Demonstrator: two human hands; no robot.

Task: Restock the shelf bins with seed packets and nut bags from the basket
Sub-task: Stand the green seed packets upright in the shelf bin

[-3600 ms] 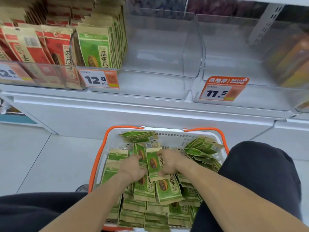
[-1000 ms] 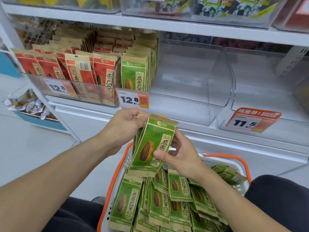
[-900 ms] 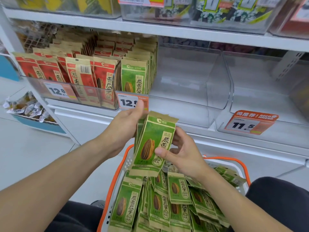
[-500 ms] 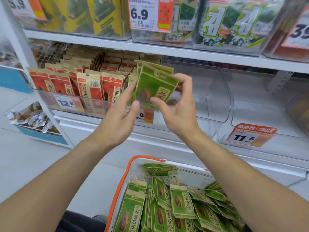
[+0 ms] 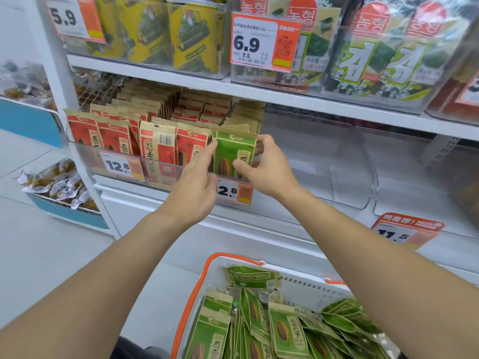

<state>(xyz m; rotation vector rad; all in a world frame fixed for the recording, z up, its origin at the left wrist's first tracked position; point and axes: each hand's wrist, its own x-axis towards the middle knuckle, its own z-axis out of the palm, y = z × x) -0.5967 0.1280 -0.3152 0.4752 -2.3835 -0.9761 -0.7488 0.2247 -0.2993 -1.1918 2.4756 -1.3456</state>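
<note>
**Green packets reach the bin**

Both hands have carried the green seed packets (image 5: 234, 154) forward from mid-air to the front of the clear shelf bin (image 5: 311, 156), and my view has tipped up so the basket sits lower in frame.

My right hand (image 5: 269, 169) holds the front green packet: the thumb presses its printed face and the curled fingers (image 5: 260, 149) wrap round its right edge. My left hand (image 5: 197, 187) is relaxed and mostly straight, its fingertips touching the left edge of the same packet, just beside the red seed packets (image 5: 191, 149) in the neighbouring bin. I cannot tell how many packets are in the grip, though more tan tops show just behind the front one. The packet stands upright at the left end of its bin, above the orange price tag (image 5: 233, 191) reading 12.8; the rest of that bin to the right shows bare clear plastic.

Below, the white basket (image 5: 305, 286) with orange handles holds a loose heap of green packets (image 5: 282, 330). On the shelf above stand yellow and green seaweed packs (image 5: 375, 60) behind a 6.9 tag.
</note>
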